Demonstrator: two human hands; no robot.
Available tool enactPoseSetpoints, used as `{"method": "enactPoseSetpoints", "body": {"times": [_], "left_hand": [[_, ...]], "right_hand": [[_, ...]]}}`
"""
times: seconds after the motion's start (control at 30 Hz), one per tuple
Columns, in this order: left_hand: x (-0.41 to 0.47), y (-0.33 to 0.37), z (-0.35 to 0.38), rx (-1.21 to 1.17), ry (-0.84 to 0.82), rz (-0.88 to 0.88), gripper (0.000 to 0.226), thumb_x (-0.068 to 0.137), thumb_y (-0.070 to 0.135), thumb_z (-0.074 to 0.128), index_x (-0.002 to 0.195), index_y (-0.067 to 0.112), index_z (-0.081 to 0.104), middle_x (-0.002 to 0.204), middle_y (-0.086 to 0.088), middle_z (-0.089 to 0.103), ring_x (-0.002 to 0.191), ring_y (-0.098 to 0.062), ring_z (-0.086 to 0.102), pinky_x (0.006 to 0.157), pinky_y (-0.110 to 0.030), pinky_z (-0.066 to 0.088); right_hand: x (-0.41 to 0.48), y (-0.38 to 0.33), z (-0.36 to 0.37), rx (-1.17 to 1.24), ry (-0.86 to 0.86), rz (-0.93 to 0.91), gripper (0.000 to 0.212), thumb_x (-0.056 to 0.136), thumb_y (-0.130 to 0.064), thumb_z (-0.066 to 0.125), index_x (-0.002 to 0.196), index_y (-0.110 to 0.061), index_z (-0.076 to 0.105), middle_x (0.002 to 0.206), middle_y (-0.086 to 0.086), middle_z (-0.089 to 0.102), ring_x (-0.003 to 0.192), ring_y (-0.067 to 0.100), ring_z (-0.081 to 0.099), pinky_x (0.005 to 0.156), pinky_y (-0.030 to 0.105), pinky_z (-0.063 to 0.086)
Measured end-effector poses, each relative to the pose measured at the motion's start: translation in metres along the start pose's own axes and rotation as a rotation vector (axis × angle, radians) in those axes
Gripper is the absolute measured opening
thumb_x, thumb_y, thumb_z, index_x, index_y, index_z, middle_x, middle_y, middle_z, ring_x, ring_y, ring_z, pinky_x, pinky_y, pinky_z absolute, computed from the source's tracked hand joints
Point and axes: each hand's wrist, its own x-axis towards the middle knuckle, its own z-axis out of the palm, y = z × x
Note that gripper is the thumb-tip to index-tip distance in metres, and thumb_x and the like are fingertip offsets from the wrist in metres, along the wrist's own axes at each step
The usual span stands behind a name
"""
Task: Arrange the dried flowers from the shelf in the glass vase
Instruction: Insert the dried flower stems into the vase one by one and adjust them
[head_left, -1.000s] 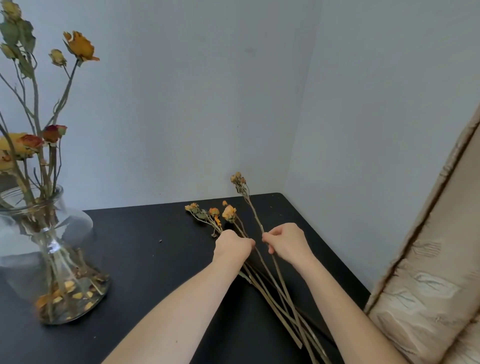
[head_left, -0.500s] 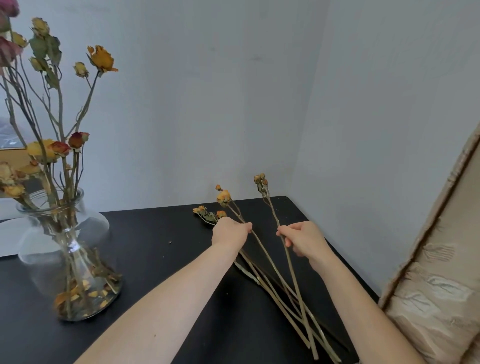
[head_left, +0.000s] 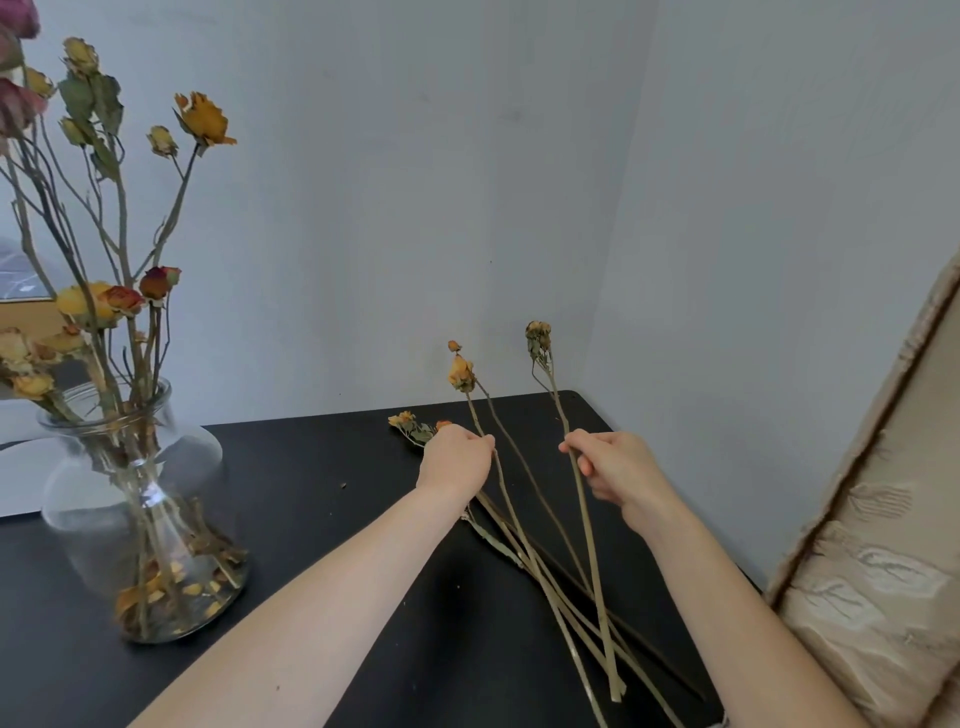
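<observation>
A round glass vase (head_left: 140, 512) stands at the left of the black shelf (head_left: 322, 499), with several dried roses in it. My left hand (head_left: 454, 460) is shut on a thin stem with a yellow dried flower (head_left: 461, 373) at its top, raised off the shelf. My right hand (head_left: 610, 470) pinches another long stem whose brown flower head (head_left: 538, 335) points up. More dried stems (head_left: 524, 556) lie crossed on the shelf below both hands, and a small flower (head_left: 408, 422) lies behind my left hand.
Grey walls (head_left: 415, 208) close the corner behind and to the right of the shelf. A beige patterned cushion (head_left: 878, 545) leans at the right edge. Loose petals lie in the bottom of the vase. A pale surface (head_left: 21, 467) shows behind the vase.
Both hands have lifted their stems off the shelf and moved apart, tilting the flower heads upward. The view has shifted so the vase sits further right.
</observation>
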Motion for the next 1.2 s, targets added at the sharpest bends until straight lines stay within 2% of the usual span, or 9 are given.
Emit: {"method": "enactPoseSetpoints", "body": {"times": [0.13,0.23,0.33,0.43,0.67,0.73,0.83,1.03,1.2], "left_hand": [[0.004,-0.001,-0.013,0.001,0.021,-0.048,0.024,0.091,0.023,0.052,0.096,0.003,0.065,0.083,-0.006,0.058,0.075,-0.019,0.055,0.071,-0.03,0.043],[0.001,-0.008,-0.015,0.05,0.012,-0.078,0.022,0.09,0.024,0.055,0.08,0.005,0.063,0.069,-0.003,0.053,0.063,-0.015,0.051,0.063,-0.028,0.041],[0.0,-0.011,-0.013,0.089,0.026,-0.078,0.035,0.088,0.024,0.057,0.057,0.012,0.047,0.055,0.0,0.043,0.051,-0.014,0.042,0.054,-0.026,0.037],[0.001,-0.009,-0.017,0.138,0.058,-0.07,0.024,0.086,0.025,0.057,0.066,0.011,0.054,0.066,-0.003,0.054,0.058,-0.016,0.051,0.056,-0.026,0.041],[-0.001,-0.015,-0.03,0.291,0.119,-0.046,0.023,0.089,0.031,0.054,0.08,0.012,0.062,0.077,-0.002,0.06,0.074,-0.02,0.06,0.062,-0.029,0.044],[-0.002,-0.013,-0.036,0.208,0.156,0.012,0.025,0.091,0.033,0.053,0.083,0.013,0.066,0.079,-0.001,0.063,0.074,-0.018,0.06,0.066,-0.03,0.046],[-0.008,0.002,-0.048,0.008,0.202,0.108,0.024,0.092,0.032,0.053,0.081,0.016,0.067,0.074,0.005,0.06,0.067,-0.007,0.053,0.059,-0.025,0.04],[-0.032,0.034,-0.092,-0.253,0.252,0.341,0.019,0.092,0.029,0.054,0.094,0.017,0.068,0.09,0.004,0.063,0.079,-0.002,0.053,0.061,-0.012,0.036],[-0.079,0.03,-0.129,-0.285,0.248,0.485,0.012,0.09,0.03,0.055,0.09,0.023,0.065,0.068,0.009,0.058,0.061,0.009,0.053,0.053,-0.001,0.038]], "right_hand": [[-0.002,0.0,0.006,-0.04,-0.003,0.004,0.02,0.089,-0.019,0.057,0.077,-0.009,0.069,0.042,-0.006,0.046,0.031,0.003,0.033,0.039,0.015,0.03],[-0.005,0.002,0.013,-0.11,-0.04,0.0,0.019,0.088,-0.019,0.059,0.073,-0.01,0.068,0.045,-0.005,0.047,0.031,0.002,0.033,0.038,0.014,0.031],[-0.006,0.006,0.017,-0.195,-0.057,0.004,0.02,0.087,-0.02,0.061,0.07,-0.01,0.066,0.048,-0.004,0.047,0.033,0.003,0.035,0.038,0.015,0.032],[-0.006,0.006,0.02,-0.228,-0.063,0.007,0.02,0.087,-0.022,0.062,0.076,-0.006,0.068,0.049,-0.003,0.047,0.036,0.005,0.035,0.04,0.016,0.034],[-0.009,0.004,0.022,-0.241,-0.059,-0.019,0.033,0.088,-0.023,0.062,0.057,-0.013,0.055,0.045,-0.004,0.043,0.036,0.006,0.033,0.047,0.019,0.037],[-0.009,0.002,0.022,-0.226,-0.055,-0.033,0.032,0.088,-0.023,0.062,0.058,-0.014,0.056,0.048,-0.003,0.044,0.037,0.007,0.035,0.047,0.019,0.036],[-0.01,0.0,0.027,-0.202,-0.053,-0.055,0.033,0.088,-0.024,0.062,0.057,-0.012,0.056,0.049,-0.002,0.044,0.038,0.007,0.035,0.05,0.019,0.037],[-0.015,-0.009,0.04,-0.163,-0.068,-0.082,0.025,0.087,-0.025,0.062,0.067,-0.012,0.066,0.049,-0.003,0.048,0.043,0.006,0.042,0.055,0.023,0.039],[-0.025,-0.024,0.053,-0.113,-0.073,-0.139,0.018,0.088,-0.025,0.062,0.081,-0.01,0.07,0.051,-0.002,0.049,0.049,0.009,0.045,0.053,0.022,0.037]]}}
